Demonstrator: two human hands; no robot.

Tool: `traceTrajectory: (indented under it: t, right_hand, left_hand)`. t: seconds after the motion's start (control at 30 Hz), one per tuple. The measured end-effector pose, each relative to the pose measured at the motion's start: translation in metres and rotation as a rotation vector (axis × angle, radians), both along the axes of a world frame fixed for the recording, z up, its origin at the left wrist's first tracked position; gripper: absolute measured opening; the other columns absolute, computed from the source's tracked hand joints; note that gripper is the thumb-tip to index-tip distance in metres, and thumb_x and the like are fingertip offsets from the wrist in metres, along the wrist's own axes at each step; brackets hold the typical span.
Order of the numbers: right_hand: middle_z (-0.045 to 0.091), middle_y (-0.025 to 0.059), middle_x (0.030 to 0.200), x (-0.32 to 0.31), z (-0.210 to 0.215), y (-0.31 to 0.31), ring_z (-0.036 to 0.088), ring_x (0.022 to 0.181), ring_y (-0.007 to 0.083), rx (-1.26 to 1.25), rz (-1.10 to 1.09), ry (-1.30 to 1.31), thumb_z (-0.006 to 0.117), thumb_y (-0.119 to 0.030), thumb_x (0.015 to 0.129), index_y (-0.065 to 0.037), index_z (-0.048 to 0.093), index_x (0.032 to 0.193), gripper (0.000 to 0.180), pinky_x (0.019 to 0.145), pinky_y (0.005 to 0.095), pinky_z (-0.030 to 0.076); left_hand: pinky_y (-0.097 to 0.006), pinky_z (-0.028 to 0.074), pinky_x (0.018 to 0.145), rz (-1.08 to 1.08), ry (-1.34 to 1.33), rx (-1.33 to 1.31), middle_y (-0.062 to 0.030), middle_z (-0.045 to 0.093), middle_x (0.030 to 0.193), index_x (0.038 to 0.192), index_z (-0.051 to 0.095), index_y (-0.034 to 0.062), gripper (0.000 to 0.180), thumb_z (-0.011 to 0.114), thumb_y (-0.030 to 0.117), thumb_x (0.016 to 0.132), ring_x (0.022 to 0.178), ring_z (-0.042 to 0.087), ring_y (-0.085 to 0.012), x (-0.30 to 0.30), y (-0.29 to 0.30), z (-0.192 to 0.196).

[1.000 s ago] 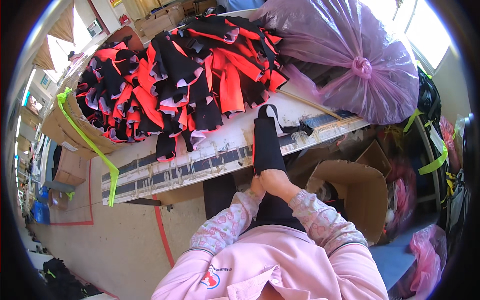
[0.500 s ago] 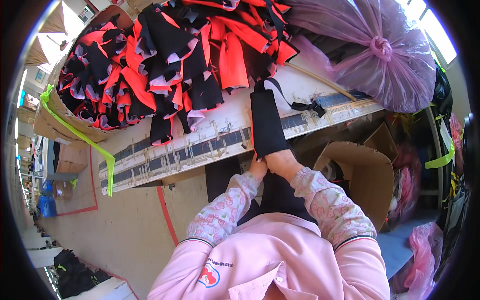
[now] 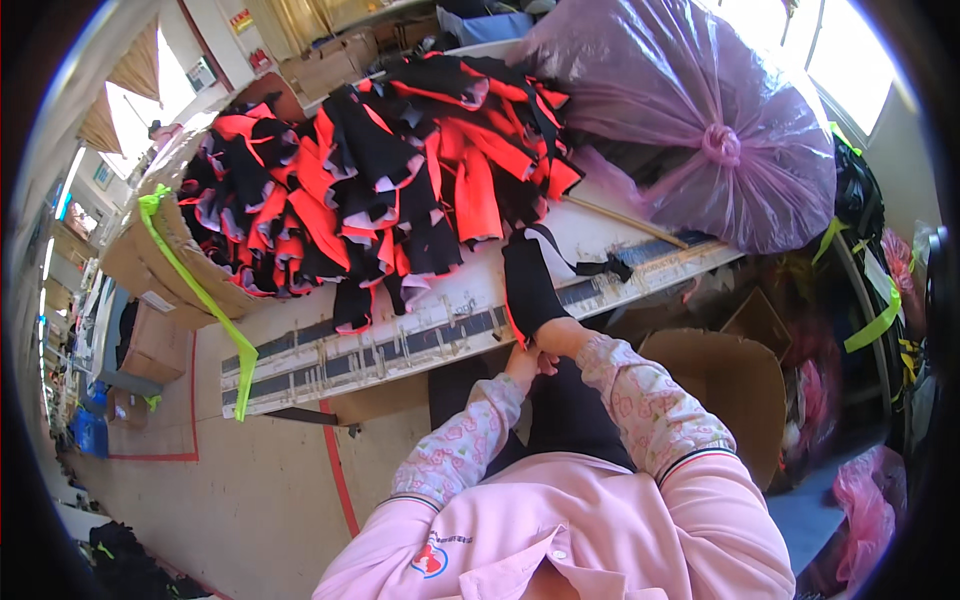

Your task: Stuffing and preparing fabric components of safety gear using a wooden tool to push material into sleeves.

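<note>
**Head view: both hands staying at the lower end of the black cloth piece**

Looking down over pink sleeves at the table [image 3: 400, 345] edge. Changing very little since a second ago: black cloth piece [image 3: 528, 285] still lying flat across the front of the table, top end pointing toward the pile of red and black pieces [image 3: 370, 190], bottom end hanging just over the near edge. Both hands still meeting at that bottom end, shifting only slightly while the view itself is swinging a little. Suggesting, as a judgement, close fingerwork continuing on the hem rather than a piece being picked up or put away.

Right hand [image 3: 556, 338] resting on the bottom end of the cloth piece, fingers curling down and closing over its edge, seeming to be pinching it against the table rim. Left hand [image 3: 520, 362] pressing in just beside and a little below the right, touching it, fingers bunching tight; hiding under the right hand, so not showing whether it is gripping cloth or only steadying.

Lying beside the cloth piece: a thin black strap [image 3: 585, 265], trailing to the right across the tabletop. Sitting behind that: a tied purple bag [image 3: 700, 120]. Standing open below the table, to the right of the forearms: a cardboard box [image 3: 725, 385].
</note>
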State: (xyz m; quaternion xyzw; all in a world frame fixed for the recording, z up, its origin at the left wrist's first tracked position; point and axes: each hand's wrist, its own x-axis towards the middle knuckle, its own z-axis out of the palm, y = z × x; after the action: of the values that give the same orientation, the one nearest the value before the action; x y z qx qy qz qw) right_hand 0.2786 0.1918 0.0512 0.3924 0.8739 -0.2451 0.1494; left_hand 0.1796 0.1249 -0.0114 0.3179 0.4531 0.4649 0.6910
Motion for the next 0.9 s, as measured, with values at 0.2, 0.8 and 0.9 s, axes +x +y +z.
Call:
traceTrajectory:
  t: [0.2,0.8,0.9]
  right_hand:
    - [0.067,0.0113,0.079,0.046,0.057,-0.028,0.064,0.079,0.0168,-0.198,-0.077,0.964,0.053,-0.011,0.086,0.004,0.064,0.093,0.02,0.074,0.03,0.05]
    - [0.056,0.0173,0.119,0.055,0.015,-0.01,0.055,0.111,0.0293,-0.383,-0.586,1.013,0.062,0.0,0.069,-0.005,0.058,0.117,0.048,0.093,0.0349,0.045]
    - [0.055,0.0164,0.12,0.065,0.015,0.006,0.055,0.11,0.0276,-0.007,-0.297,0.741,0.061,0.002,0.069,-0.004,0.059,0.115,0.047,0.092,0.0341,0.046]
  left_hand:
    - [-0.025,0.048,0.043,0.148,0.009,-0.072,-0.0063,0.06,0.068,0.096,0.057,0.0076,0.026,0.049,0.032,0.092,0.048,0.055,-0.0125,-0.001,-0.008,0.004]
    - [-0.028,0.042,0.041,0.242,0.14,-0.253,-0.0007,0.052,0.057,0.083,0.058,0.0082,0.028,0.052,0.035,0.09,0.041,0.045,-0.0111,0.019,0.005,0.006]
    - [-0.026,0.045,0.043,0.148,0.029,-0.22,-0.0028,0.056,0.064,0.087,0.06,0.0055,0.027,0.054,0.032,0.09,0.047,0.051,-0.011,0.015,0.0,0.009]
